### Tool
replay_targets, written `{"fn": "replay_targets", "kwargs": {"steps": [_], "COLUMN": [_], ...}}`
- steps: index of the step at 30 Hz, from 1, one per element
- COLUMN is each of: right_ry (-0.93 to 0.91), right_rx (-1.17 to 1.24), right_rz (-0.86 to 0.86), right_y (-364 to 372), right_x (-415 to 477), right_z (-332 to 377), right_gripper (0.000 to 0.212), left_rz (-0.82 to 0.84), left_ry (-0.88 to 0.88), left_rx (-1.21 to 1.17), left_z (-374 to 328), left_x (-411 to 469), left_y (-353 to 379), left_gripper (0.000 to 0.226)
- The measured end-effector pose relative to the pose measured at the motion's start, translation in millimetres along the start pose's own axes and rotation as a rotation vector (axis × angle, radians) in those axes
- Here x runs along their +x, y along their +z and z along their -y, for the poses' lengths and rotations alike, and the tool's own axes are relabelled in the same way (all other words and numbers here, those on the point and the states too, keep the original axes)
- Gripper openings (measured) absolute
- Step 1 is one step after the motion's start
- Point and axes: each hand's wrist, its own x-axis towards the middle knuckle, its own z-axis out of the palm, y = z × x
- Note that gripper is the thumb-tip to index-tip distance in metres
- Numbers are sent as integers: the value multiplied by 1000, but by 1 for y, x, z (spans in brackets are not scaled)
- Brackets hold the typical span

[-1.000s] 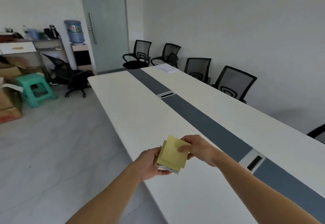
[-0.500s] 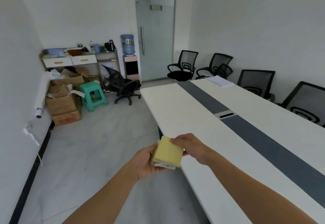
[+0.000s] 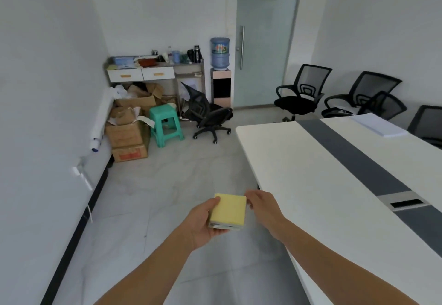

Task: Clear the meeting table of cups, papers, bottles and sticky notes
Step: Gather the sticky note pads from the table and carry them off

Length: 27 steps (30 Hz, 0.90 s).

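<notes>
A yellow pad of sticky notes [image 3: 228,210] lies squared up in my left hand [image 3: 202,223], which grips it from below and from the left side. My right hand [image 3: 262,207] touches the pad's right edge with its fingertips. Both hands hover over the floor, just left of the long white meeting table [image 3: 299,175] with its grey centre strip. At the table's far right end rests a white stack of papers [image 3: 378,125].
Black mesh chairs [image 3: 301,94] line the far side of the table. In the back left corner are cardboard boxes [image 3: 128,137], a green stool [image 3: 165,122], a tipped chair [image 3: 205,113], a cluttered side desk [image 3: 153,70] and a water dispenser [image 3: 220,65] by the glass door.
The view has swung left, away from the table toward the back corner. The hands and pad now hang over the floor instead of the tabletop, and the loose notes are aligned into one neat pad.
</notes>
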Motion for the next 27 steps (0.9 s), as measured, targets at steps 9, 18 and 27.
{"fn": "replay_targets", "kwargs": {"steps": [9, 18, 27], "right_ry": [-129, -54, -76], "right_rx": [-110, 53, 111], "right_rz": [-87, 86, 137], "right_y": [71, 163, 211], "right_x": [223, 422, 626], "right_z": [61, 111, 192], "right_gripper": [47, 58, 50], "left_rz": [-115, -192, -103], "left_ry": [80, 123, 128], "left_rx": [16, 84, 289], "left_z": [-152, -279, -449], "left_x": [145, 299, 484], "left_y": [7, -60, -99], "left_gripper": [17, 16, 29]}}
